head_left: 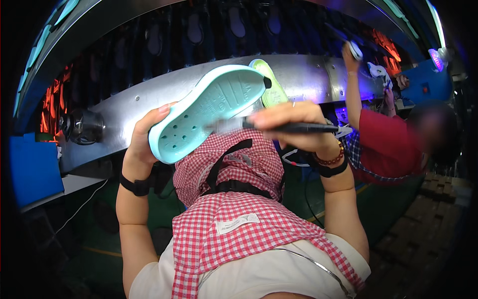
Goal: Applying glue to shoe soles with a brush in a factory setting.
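My left hand (144,132) is closed on the edge of a light aqua foam shoe sole (199,112), holding it tilted with its hollow, patterned face up. Small holes dot the end by my fingers, and a dark patch marks the opposite tip. In my right hand (296,119) is a brush (308,128) with a black handle, its pale bristles blurred over the middle of the sole. Whether the bristles touch the sole, I cannot tell. Behind the sole's far tip shows a lime-green sole (275,92), partly hidden by my right hand.
A curved metal ledge (159,92) runs across the front, with a dark row of sole shapes (194,30) beyond it. Orange glowing heaters (60,97) stand at both ends. To the right, a co-worker in a red shirt (388,139) reaches over the ledge. A blue box (32,169) sits left.
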The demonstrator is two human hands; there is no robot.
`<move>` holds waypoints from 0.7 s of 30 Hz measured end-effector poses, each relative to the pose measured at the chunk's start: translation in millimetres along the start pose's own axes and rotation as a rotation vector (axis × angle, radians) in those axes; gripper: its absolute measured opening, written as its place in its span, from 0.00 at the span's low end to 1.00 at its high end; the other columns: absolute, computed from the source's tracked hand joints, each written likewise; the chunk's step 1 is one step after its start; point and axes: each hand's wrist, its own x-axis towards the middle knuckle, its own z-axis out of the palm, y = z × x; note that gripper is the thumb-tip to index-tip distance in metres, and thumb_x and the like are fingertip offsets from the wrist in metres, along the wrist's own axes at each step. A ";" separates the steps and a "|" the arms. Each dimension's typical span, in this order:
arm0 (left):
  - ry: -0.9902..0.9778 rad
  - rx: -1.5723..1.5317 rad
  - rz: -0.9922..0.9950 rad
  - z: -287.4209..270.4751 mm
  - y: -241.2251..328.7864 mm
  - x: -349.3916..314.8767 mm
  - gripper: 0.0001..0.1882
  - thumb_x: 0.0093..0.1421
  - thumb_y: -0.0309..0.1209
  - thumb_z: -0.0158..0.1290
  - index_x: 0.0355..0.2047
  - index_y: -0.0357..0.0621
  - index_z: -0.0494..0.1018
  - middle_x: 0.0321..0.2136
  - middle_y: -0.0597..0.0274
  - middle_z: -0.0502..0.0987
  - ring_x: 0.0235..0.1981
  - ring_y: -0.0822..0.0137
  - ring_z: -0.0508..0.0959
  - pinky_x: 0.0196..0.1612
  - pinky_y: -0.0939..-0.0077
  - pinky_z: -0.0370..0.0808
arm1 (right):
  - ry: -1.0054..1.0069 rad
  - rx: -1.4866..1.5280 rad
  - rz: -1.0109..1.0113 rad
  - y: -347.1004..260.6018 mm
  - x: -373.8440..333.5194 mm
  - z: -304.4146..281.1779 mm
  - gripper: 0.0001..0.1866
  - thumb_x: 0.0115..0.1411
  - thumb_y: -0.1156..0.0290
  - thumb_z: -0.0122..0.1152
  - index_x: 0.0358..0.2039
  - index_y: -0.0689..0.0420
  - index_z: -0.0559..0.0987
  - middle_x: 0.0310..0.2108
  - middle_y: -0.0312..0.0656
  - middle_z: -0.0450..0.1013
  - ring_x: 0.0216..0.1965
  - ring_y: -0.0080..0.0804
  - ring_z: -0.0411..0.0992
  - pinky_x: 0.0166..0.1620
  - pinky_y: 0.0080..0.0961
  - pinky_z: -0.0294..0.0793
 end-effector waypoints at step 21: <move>0.158 -0.500 0.398 15.7 -54.0 43.9 0.42 0.54 0.65 0.21 0.49 0.42 0.60 0.40 0.50 0.71 0.42 0.56 0.71 0.47 0.61 0.68 | 0.283 -0.026 0.113 33.3 33.3 54.1 0.09 0.46 0.75 0.61 0.31 0.63 0.78 0.23 0.41 0.74 0.24 0.22 0.72 0.28 0.17 0.70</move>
